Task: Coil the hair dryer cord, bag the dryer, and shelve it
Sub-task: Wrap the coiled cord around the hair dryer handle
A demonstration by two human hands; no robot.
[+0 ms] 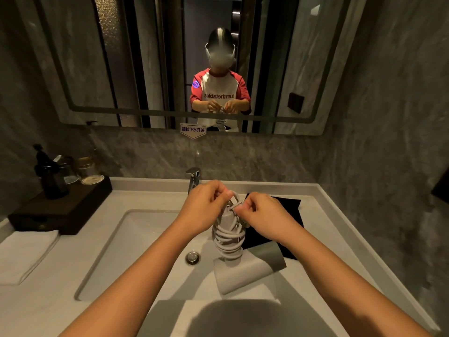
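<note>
A white hair dryer (243, 271) with a grey nozzle hangs over the sink, handle pointing up. Its white cord (229, 239) is wound in several loops around the handle. My left hand (206, 207) pinches the cord at the top of the handle. My right hand (262, 212) is closed on the plug end of the cord right beside it. A black cloth bag (289, 210) lies flat on the counter behind my right hand.
The white sink basin (136, 239) has a chrome drain (193, 257) and a faucet (193, 177) at the back. A dark tray (60, 207) with bottles and jars stands at the left. A folded white towel (24, 254) lies near it. A mirror (184, 62) hangs above.
</note>
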